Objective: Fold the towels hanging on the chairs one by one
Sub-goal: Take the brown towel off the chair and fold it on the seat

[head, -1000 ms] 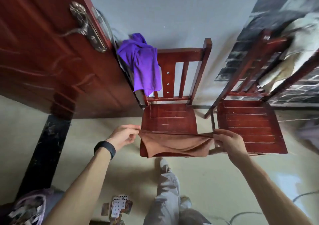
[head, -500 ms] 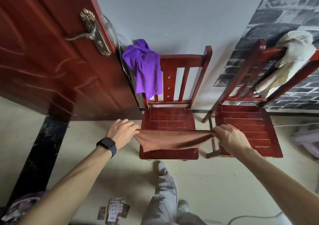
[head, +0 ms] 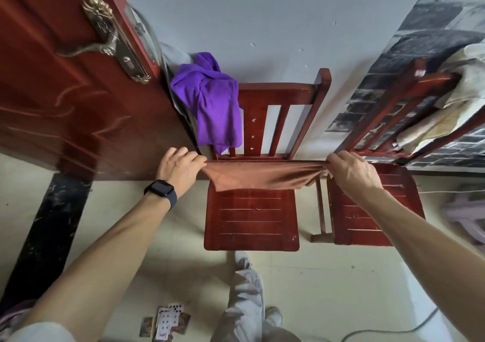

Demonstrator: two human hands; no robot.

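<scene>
The fingers (head: 195,157) of the left hand (head: 181,169) and right hand (head: 350,175) are curled onto the corners of the brown towel (head: 262,176), held taut at frame centre over the chair seat (head: 252,221). Tension should be kept even and the corners level when the fold is laid.

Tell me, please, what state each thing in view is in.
Brown towel: stretched between both hands over the near chair.
Left hand: pinching its left end.
Right hand: gripping its right end.
Purple towel: hanging unfolded on that chair's back.
Cream towel: draped over the other chair.
</scene>
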